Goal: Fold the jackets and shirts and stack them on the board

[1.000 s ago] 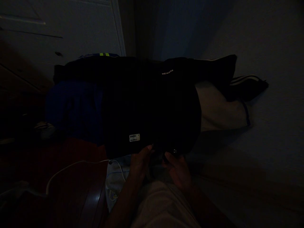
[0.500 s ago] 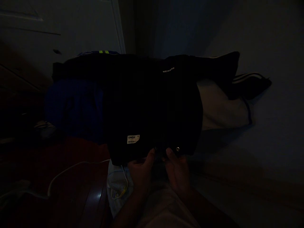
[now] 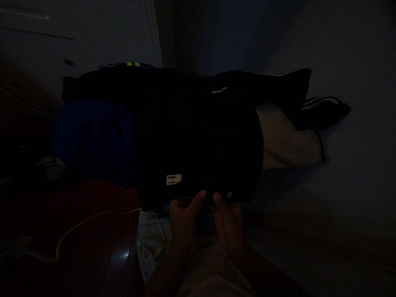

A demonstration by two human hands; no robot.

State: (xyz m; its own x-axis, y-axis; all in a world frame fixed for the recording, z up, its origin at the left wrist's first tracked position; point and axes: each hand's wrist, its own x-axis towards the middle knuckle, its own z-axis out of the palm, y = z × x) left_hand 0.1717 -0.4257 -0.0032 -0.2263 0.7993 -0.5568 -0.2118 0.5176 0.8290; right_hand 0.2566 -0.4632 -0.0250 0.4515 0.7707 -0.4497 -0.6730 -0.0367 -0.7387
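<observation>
A black short-sleeved top [image 3: 198, 136], perhaps a shirt, lies spread out in front of me over other clothes. It bears a white label [image 3: 174, 179] near its lower edge and small white lettering higher up. At the bottom edge, my left hand [image 3: 184, 214] pinches the fabric with the thumb on top. Close beside it on the right, my right hand [image 3: 228, 220] grips the same edge. A round metal snap button [image 3: 229, 194] shows just above my right hand. Both hands' lower fingers are hidden under the cloth, and the scene is very dark.
Blue cloth [image 3: 89, 140] sticks out at the left and a pale garment [image 3: 287, 142] at the right. A dark striped sleeve [image 3: 324, 103] lies beyond it. A white cable [image 3: 83, 222] crosses the reddish floor [image 3: 105, 198]. Walls rise behind.
My left thumb has slid right along the edge, over the left snap button, which is now covered. The hands are slightly closer together. The view has shifted a little.
</observation>
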